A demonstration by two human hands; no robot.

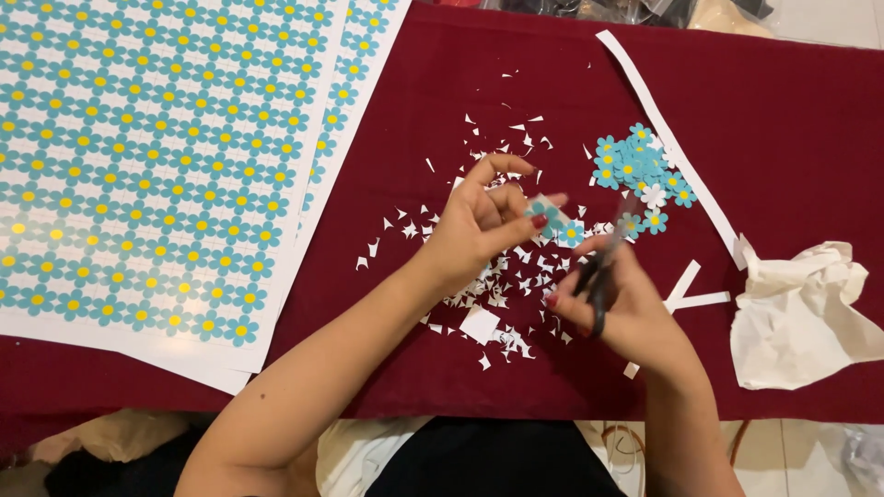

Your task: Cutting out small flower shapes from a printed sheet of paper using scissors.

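Just above the scatter of white paper scraps (479,285) on the dark red tabletop (792,129), the left hand (479,225) pinches a small strip of printed blue flowers (552,219) between thumb and fingertips. Right of the scraps, the right hand (622,308) has its grip closed through the handles of black scissors (603,262), whose blades point up toward the strip; whether they touch it is unclear. A pile of cut-out flowers (640,166) lies up and right of the scraps, a crumpled white paper (796,313) far right, and large flower-printed sheets (157,156) well to the left.
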